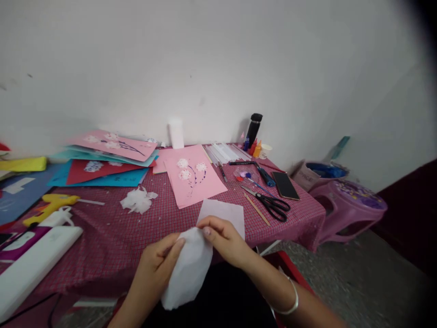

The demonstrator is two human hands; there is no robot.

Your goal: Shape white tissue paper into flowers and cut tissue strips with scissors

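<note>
A thin white sheet hangs between my hands over my lap, in front of the table edge. My left hand pinches its upper left side between thumb and fingers. At its top right corner, my right hand grips the sheet with thumb and index finger. Behind my right hand a white square of paper lies on the checked cloth. Further back is a pink sheet bearing white flowers and dark stems. A crumpled white tissue piece rests to the left.
Black scissors, a pencil and a phone lie right on the checked table. At left are a yellow glue gun, a white power strip and stacked cards. A black bottle stands behind.
</note>
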